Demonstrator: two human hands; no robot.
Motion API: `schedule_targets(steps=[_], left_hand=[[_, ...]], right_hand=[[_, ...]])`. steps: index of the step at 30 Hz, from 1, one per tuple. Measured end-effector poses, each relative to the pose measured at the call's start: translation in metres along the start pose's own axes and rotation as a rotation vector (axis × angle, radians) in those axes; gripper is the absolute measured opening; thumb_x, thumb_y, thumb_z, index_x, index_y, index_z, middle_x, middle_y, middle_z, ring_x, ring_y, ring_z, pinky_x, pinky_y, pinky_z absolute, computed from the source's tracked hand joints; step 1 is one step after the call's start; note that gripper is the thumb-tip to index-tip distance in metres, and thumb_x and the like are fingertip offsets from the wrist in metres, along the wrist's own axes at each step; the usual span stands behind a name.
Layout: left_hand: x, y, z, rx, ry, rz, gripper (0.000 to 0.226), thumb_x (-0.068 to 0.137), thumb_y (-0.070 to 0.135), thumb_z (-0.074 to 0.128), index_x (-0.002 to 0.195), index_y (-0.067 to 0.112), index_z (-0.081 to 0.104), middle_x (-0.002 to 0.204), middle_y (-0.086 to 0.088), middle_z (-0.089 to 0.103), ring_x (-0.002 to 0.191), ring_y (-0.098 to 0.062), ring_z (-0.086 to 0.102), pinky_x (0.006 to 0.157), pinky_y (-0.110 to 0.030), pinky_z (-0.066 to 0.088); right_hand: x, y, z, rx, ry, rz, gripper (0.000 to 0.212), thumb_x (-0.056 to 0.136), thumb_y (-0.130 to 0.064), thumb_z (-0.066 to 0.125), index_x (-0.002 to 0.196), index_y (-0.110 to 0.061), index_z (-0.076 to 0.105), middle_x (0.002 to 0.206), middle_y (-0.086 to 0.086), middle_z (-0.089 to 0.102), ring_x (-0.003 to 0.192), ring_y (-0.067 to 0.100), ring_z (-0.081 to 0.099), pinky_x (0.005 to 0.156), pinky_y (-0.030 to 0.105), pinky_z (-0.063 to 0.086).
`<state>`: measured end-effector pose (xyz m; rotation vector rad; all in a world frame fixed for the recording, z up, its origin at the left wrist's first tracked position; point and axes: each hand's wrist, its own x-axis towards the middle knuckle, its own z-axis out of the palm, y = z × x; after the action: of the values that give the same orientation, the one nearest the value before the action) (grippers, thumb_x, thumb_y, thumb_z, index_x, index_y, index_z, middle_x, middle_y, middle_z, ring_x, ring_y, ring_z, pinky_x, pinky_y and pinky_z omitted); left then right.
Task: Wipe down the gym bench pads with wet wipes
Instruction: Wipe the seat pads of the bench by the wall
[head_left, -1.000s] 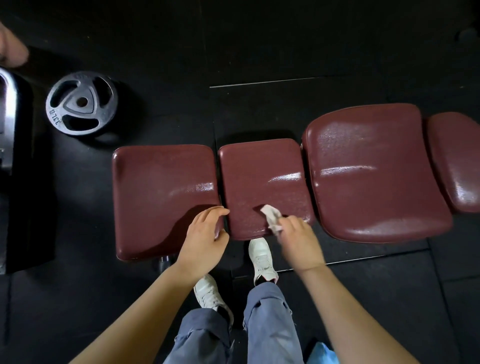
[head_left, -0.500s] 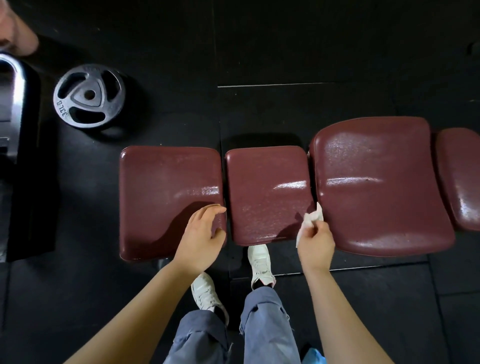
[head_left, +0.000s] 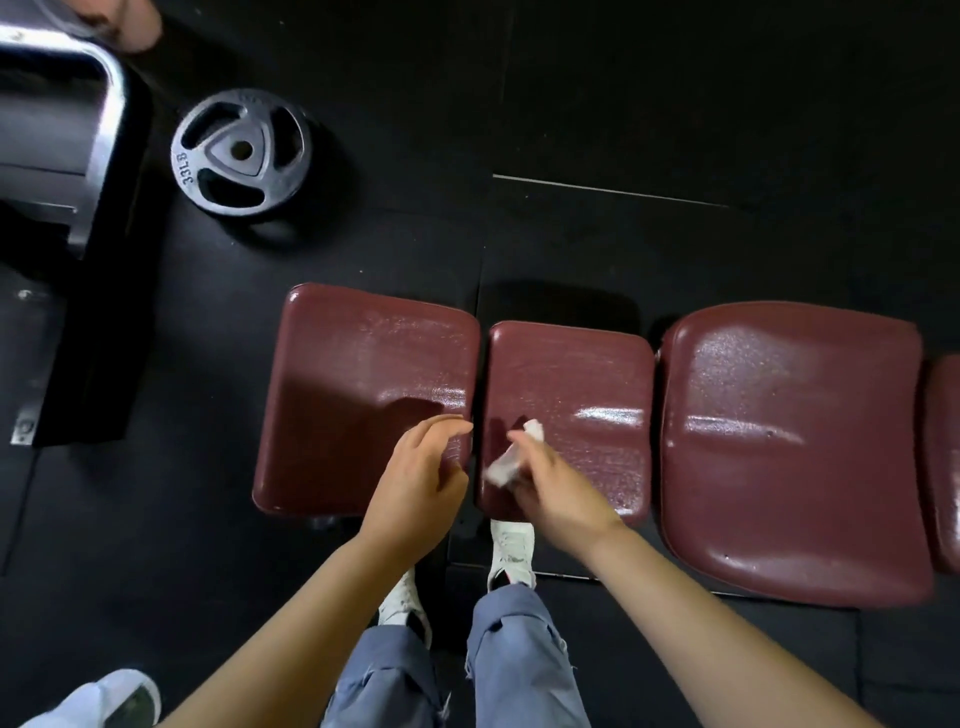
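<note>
A bench with dark red, glossy pads runs across the view: a left pad (head_left: 353, 384), a narrower middle pad (head_left: 582, 379) and a large right pad (head_left: 795, 457), with the edge of another pad (head_left: 945, 457) at the far right. My right hand (head_left: 556, 488) grips a crumpled white wet wipe (head_left: 511, 460) and presses it on the near left part of the middle pad. My left hand (head_left: 421, 483) rests on the near right corner of the left pad, fingers loosely curled, holding nothing.
A black weight plate (head_left: 241, 156) marked 33 LB lies on the black rubber floor at the back left. A metal machine frame (head_left: 67, 140) stands at the far left. My white shoes (head_left: 511, 551) stand close under the bench. Another person's shoe (head_left: 109, 699) shows bottom left.
My right hand has swept the wipe left, from the gap beside the right pad to the near left part of the middle pad. The left hand stays on the left pad.
</note>
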<state>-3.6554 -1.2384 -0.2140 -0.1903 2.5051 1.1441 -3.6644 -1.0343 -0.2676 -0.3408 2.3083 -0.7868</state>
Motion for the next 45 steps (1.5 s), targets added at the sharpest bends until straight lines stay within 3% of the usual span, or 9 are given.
schedule_targets(steps=[6,12,20,24,26,29,35,39,45], left_hand=[[0.0,0.007,-0.005,-0.004,0.073,-0.011,0.048,0.086,0.0,0.054,0.126,0.026,0.057,0.124,0.025,0.044,0.121,0.005,0.034,0.098,-0.001,0.021],[0.006,0.011,-0.004,-0.016,0.082,-0.028,0.047,0.086,0.0,0.052,0.125,0.027,0.058,0.124,0.025,0.045,0.127,-0.004,0.037,0.103,-0.019,0.03],[0.007,0.013,-0.002,-0.029,0.088,-0.023,0.046,0.084,-0.001,0.054,0.123,0.025,0.059,0.122,0.022,0.046,0.12,0.001,0.036,0.101,-0.019,0.03],[0.004,0.007,-0.003,-0.001,0.079,-0.021,0.047,0.086,0.002,0.054,0.128,0.024,0.057,0.126,0.024,0.044,0.124,0.003,0.034,0.102,-0.012,0.025],[0.004,0.004,-0.002,0.004,0.077,-0.031,0.048,0.087,0.003,0.053,0.129,0.024,0.056,0.126,0.025,0.043,0.123,0.006,0.032,0.102,-0.01,0.025],[0.005,-0.001,-0.002,0.004,0.092,-0.044,0.048,0.085,0.003,0.054,0.128,0.023,0.058,0.126,0.023,0.045,0.122,0.006,0.034,0.103,-0.016,0.03],[0.003,-0.006,0.001,-0.013,0.12,-0.06,0.047,0.085,0.002,0.053,0.127,0.023,0.058,0.125,0.022,0.047,0.123,0.0,0.039,0.101,-0.024,0.039],[0.005,-0.005,0.007,-0.022,0.115,-0.073,0.048,0.083,0.001,0.053,0.126,0.023,0.059,0.124,0.021,0.048,0.124,-0.003,0.041,0.103,-0.02,0.034],[0.009,-0.003,0.016,-0.026,0.097,-0.076,0.048,0.085,0.001,0.052,0.127,0.023,0.058,0.127,0.018,0.05,0.124,-0.005,0.041,0.103,-0.017,0.03]], right_hand=[[0.01,0.005,-0.012,0.047,0.225,0.102,0.006,0.099,-0.031,0.043,0.105,-0.031,0.046,0.099,-0.011,0.056,0.083,0.016,0.058,0.064,0.031,0.043],[0.006,0.011,-0.014,0.03,0.421,0.201,0.036,0.086,-0.015,0.064,0.121,-0.019,0.058,0.12,-0.002,0.047,0.111,0.015,0.046,0.089,0.021,0.04],[0.004,0.004,0.003,-0.063,0.077,-0.245,0.021,0.1,-0.028,0.046,0.106,-0.016,0.061,0.116,-0.002,0.053,0.109,0.014,0.049,0.088,0.026,0.04],[0.01,-0.001,-0.012,-0.197,-0.073,-0.473,0.023,0.105,-0.032,0.035,0.109,-0.031,0.057,0.099,-0.001,0.061,0.09,0.022,0.059,0.078,0.034,0.051],[0.037,-0.001,-0.035,-0.208,-0.102,-0.548,0.022,0.102,-0.013,0.043,0.118,-0.014,0.059,0.097,0.005,0.065,0.088,0.026,0.059,0.081,0.036,0.051],[0.091,-0.005,-0.073,-0.21,0.073,-0.372,0.019,0.084,0.003,0.059,0.102,0.002,0.064,0.103,0.022,0.059,0.099,0.039,0.056,0.088,0.043,0.043],[0.127,-0.027,-0.084,-0.098,0.397,0.034,0.017,0.088,-0.005,0.05,0.098,-0.007,0.063,0.106,0.012,0.056,0.098,0.03,0.055,0.085,0.038,0.046],[0.05,-0.013,-0.035,-0.119,0.096,-0.23,0.029,0.091,0.0,0.053,0.118,0.0,0.062,0.133,0.02,0.056,0.123,0.032,0.052,0.107,0.045,0.039],[0.003,0.012,-0.026,-0.251,-0.138,-0.527,0.024,0.087,-0.001,0.058,0.109,0.007,0.066,0.131,0.02,0.059,0.1,0.036,0.065,0.08,0.045,0.057]])
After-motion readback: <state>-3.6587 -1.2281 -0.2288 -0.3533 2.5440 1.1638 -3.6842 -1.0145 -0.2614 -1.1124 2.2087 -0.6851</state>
